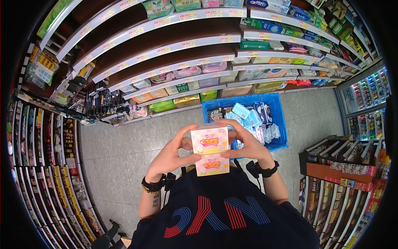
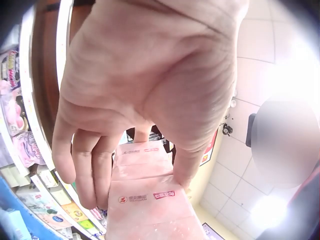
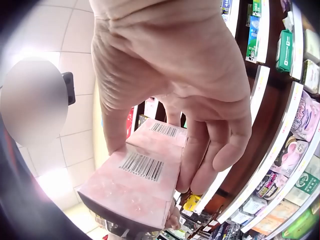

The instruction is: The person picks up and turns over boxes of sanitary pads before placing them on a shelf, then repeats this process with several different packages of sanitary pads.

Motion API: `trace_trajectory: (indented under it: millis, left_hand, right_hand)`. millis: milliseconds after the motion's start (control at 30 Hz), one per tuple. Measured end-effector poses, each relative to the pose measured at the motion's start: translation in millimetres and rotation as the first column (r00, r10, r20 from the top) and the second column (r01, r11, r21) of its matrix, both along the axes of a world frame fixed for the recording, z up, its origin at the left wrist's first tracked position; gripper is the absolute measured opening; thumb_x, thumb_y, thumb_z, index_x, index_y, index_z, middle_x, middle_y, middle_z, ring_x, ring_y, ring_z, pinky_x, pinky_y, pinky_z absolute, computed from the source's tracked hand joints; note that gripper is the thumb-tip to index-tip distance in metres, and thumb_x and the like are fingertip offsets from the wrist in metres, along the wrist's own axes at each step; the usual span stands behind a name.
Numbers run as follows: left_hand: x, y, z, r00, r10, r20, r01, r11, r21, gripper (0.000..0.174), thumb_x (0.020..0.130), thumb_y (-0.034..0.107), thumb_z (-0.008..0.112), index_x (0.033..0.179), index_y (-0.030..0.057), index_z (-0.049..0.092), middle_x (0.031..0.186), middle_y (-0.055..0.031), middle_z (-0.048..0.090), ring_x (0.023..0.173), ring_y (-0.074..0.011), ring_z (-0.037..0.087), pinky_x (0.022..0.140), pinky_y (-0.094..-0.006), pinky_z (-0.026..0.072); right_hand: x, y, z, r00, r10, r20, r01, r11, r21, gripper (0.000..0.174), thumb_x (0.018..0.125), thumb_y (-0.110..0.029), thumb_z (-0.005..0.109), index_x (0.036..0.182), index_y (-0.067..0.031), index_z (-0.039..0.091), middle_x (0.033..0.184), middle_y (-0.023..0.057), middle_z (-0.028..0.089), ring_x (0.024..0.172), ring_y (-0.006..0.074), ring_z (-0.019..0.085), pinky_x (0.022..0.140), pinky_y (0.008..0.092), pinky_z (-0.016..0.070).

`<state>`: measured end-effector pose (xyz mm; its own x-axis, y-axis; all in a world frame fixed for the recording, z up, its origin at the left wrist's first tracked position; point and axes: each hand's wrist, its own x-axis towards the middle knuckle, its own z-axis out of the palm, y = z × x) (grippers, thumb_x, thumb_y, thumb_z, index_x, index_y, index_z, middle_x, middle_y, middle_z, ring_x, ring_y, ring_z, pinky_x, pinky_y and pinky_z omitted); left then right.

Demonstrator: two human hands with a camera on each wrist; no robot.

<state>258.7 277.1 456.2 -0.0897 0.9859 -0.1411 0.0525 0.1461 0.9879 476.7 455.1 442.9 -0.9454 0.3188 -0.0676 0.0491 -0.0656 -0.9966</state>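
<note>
Two pink and yellow boxes, an upper one (image 1: 210, 140) and a lower one (image 1: 212, 165), are held together edge to edge before the person's chest. The left hand (image 1: 174, 154) grips their left side, thumb near the seam, and the right hand (image 1: 248, 145) grips the right side the same way. In the left wrist view the left hand (image 2: 150, 75) has thumb and fingers around the pale pink box ends (image 2: 145, 200). Barcodes show on the box ends (image 3: 135, 175) in the right wrist view, between thumb and fingers of the right hand (image 3: 175, 65).
Behind the boxes, a blue crate (image 1: 280, 118) holds packaged goods on the tiled floor (image 1: 124, 166). Long curved store shelves (image 1: 166, 50) run ahead, some boards bare. Racks (image 1: 54, 166) stand at left, a low display (image 1: 340, 166) and drinks coolers (image 1: 367, 95) at right. Someone's leg and shoe (image 1: 115, 224) show lower left.
</note>
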Motion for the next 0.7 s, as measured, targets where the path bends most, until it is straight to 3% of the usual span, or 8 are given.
trace_trajectory:
  millis: [433,500,533,600,633,700]
  left_hand:
    - [-0.6,2.5,-4.4,0.998,0.0,-0.063,0.002,0.999,0.035,0.084,0.083,0.013,0.078,0.152,0.0126,0.03,0.085,-0.0025,0.062,0.085,-0.0125,0.061,0.083,-0.0304,0.0472]
    - [-0.6,3.6,-3.4,1.0,0.009,0.02,-0.009,1.0,0.003,0.081,0.086,0.012,0.076,0.153,0.0126,0.029,0.086,-0.0027,0.063,0.083,-0.0119,0.061,0.081,-0.0293,0.0475]
    - [-0.8,3.7,-3.4,0.995,0.018,0.102,-0.015,0.999,-0.028,0.079,0.088,0.011,0.073,0.153,0.0126,0.028,0.087,-0.0029,0.064,0.082,-0.0114,0.061,0.078,-0.0282,0.0479]
    - [-2.4,3.6,-4.8,0.979,0.022,0.201,-0.016,0.999,-0.034,0.075,0.091,0.013,0.07,0.154,0.0121,0.027,0.089,-0.0034,0.065,0.081,-0.0115,0.062,0.076,-0.0277,0.049]
    - [-3.6,4.3,-5.2,0.955,0.021,0.296,-0.012,0.999,-0.033,0.072,0.094,0.014,0.067,0.154,0.0116,0.027,0.091,-0.0039,0.067,0.08,-0.0115,0.063,0.074,-0.0273,0.05]
    - [-5.5,5.1,-5.1,0.945,0.002,0.328,-0.001,1.0,-0.003,0.069,0.097,0.021,0.063,0.154,0.0111,0.025,0.095,-0.0051,0.068,0.081,-0.0128,0.064,0.073,-0.028,0.0514]
  right_hand:
    - [-1.1,-5.7,-3.0,1.0,-0.012,-0.011,0.012,1.0,-0.027,0.092,0.076,-0.013,0.084,0.15,-0.0131,0.03,0.099,0.0065,0.069,0.094,0.0162,0.066,0.087,0.0312,0.0471]
    - [-2.4,-8.7,-4.8,0.999,-0.044,0.017,0.046,0.963,-0.264,0.09,0.079,-0.01,0.08,0.152,-0.0118,0.028,0.106,0.0088,0.07,0.1,0.0187,0.067,0.092,0.0332,0.0473]
    - [-2.0,-9.9,-9.0,0.999,-0.039,0.018,0.043,0.963,-0.267,0.09,0.079,-0.01,0.08,0.152,-0.0118,0.028,0.106,0.0088,0.07,0.1,0.0187,0.067,0.092,0.0332,0.0473]
    - [-1.3,-11.7,-22.3,0.993,-0.085,0.085,0.12,0.77,-0.626,0.087,0.083,-0.009,0.075,0.153,-0.0096,0.025,0.125,0.0135,0.064,0.112,0.0223,0.064,0.098,0.035,0.0463]
    - [-2.2,-12.4,-26.7,0.993,-0.082,0.085,0.117,0.771,-0.626,0.087,0.083,-0.009,0.075,0.153,-0.0096,0.025,0.125,0.0135,0.064,0.112,0.0223,0.064,0.098,0.035,0.0463]
    - [-4.3,-13.9,-34.6,0.992,-0.112,-0.062,-0.005,0.447,-0.895,0.084,0.085,-0.01,0.072,0.154,-0.0076,0.023,0.14,0.0154,0.052,0.121,0.0237,0.058,0.102,0.0361,0.0455]
